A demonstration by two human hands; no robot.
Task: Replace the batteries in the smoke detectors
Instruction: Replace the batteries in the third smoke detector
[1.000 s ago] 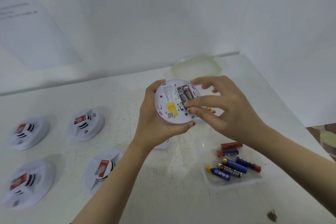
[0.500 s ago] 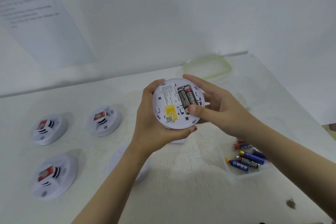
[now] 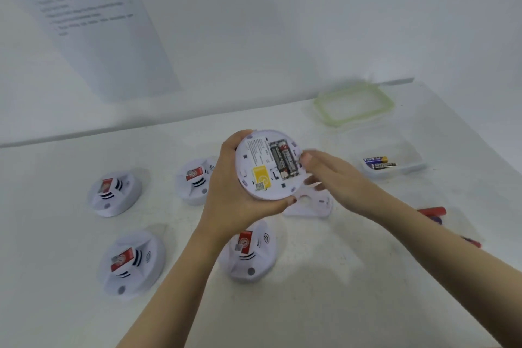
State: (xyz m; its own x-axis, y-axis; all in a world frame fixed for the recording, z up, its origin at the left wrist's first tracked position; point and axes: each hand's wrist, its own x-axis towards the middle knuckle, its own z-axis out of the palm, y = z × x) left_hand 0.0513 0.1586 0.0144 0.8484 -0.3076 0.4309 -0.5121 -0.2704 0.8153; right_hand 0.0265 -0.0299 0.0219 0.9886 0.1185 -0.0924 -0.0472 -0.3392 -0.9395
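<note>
Left hand [image 3: 231, 192] grips a white smoke detector [image 3: 254, 161] by its rim, thumb on the upper edge and fingertips under the lower edge, holding it above the table [image 3: 324, 277] with its back turned toward the camera. Two black batteries [image 3: 284, 162] sit side by side in the open compartment, beside a yellow sticker [image 3: 261, 178]. The right hand [image 3: 330, 175] is at the detector's right edge with its thumb close to the compartment; motion blur hides whether it touches or holds anything. A white mounting plate [image 3: 310, 205] lies on the table just beneath. Four other detectors [image 3: 196, 182] rest face-up to the left. Farther right, a clear tray [image 3: 406, 150] holds batteries, with its green-rimmed lid [image 3: 354, 104] behind it. A red battery [image 3: 432, 210] lies beyond the right forearm.
</note>
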